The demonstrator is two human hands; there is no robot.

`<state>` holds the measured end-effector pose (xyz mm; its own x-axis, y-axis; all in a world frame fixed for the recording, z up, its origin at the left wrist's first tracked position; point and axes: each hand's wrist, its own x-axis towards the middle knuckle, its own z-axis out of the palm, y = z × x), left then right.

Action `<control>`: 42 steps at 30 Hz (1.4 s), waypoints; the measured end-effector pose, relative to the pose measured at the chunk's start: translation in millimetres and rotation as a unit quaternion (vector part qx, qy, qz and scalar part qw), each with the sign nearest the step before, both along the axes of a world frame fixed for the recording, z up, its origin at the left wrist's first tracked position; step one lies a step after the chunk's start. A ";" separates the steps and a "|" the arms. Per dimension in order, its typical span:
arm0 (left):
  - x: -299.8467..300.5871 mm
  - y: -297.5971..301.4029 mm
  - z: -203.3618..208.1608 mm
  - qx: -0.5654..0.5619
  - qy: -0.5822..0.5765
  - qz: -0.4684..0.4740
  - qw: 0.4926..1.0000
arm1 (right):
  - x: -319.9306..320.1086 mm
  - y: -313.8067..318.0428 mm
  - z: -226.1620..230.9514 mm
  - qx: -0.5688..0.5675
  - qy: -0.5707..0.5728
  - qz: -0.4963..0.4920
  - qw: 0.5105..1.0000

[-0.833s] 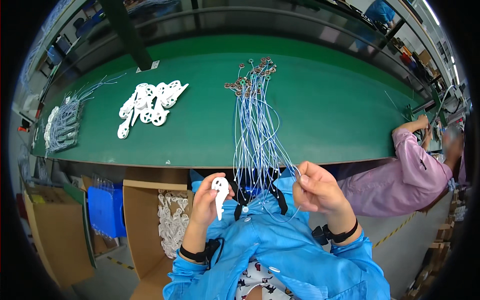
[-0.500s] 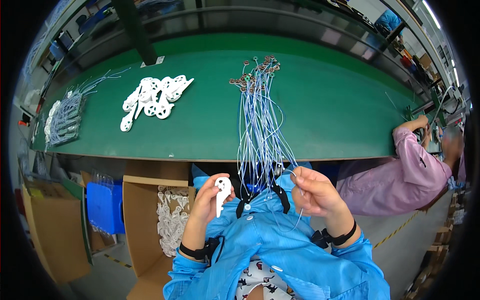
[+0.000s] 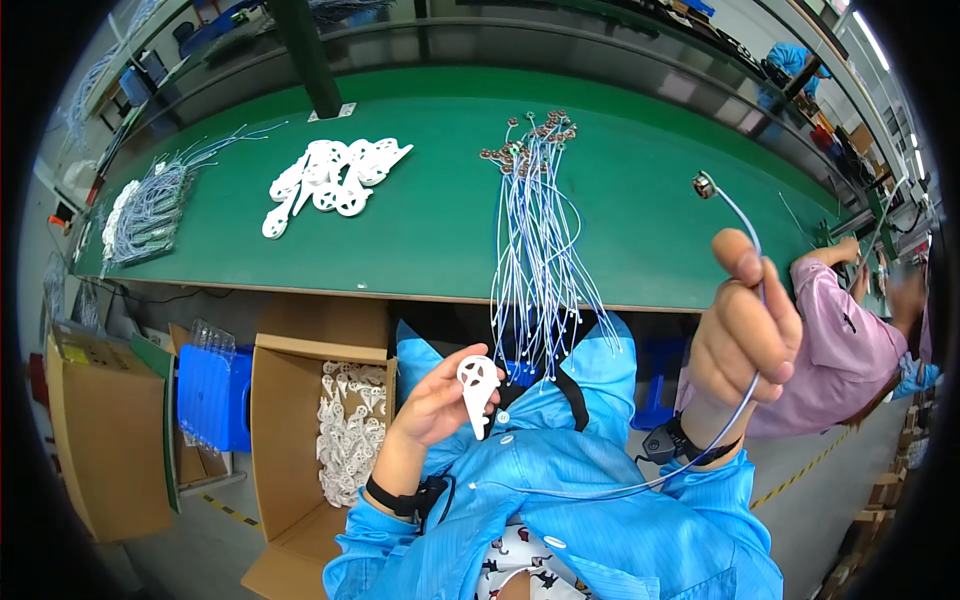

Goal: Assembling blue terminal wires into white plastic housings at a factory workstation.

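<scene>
My left hand (image 3: 432, 404) is closed on a white plastic housing (image 3: 477, 392), a round head with cut-outs and a tapering tail, held over my lap. Raised at the right, my right hand (image 3: 745, 325) pinches a thin blue-and-white cable (image 3: 748, 225). A small round metallic part (image 3: 704, 185) sits on the cable's upper end, above my fingers; the other end trails left across my jacket. In front of me a bundle of similar cables (image 3: 540, 240) lies on the green table (image 3: 420, 235), brown round ends at the far side, loose ends hanging over the edge.
A pile of white housings (image 3: 330, 180) lies left of the bundle. Farther left is a stack of wired pieces (image 3: 155, 215). Below stand a cardboard box (image 3: 285, 430) of white parts and a blue bin (image 3: 213, 395). A person in a pink top (image 3: 815, 350) sits at the right.
My right hand has risen and moved right, drawing the single cable away from the bundle, its round end now in sight. My left hand has shifted slightly right with the housing.
</scene>
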<state>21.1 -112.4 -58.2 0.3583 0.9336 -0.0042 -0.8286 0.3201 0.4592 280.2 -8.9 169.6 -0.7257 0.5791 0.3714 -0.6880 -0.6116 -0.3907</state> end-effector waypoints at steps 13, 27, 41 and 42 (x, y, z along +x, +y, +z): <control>3.1 -11.9 24.2 0.080 -0.073 0.032 0.994 | -5.2 18.1 -26.5 0.074 -0.051 -0.188 0.978; -0.8 -6.6 22.0 0.073 -0.034 0.134 0.988 | -11.1 22.3 -24.5 0.124 -0.123 -0.301 0.937; 2.4 -1.0 22.6 0.017 -0.026 0.172 0.985 | -26.4 18.1 -27.2 0.101 -0.111 -0.254 0.955; 2.7 -0.7 23.0 0.012 -0.028 0.166 0.986 | -26.9 18.1 -27.3 0.099 -0.111 -0.254 0.956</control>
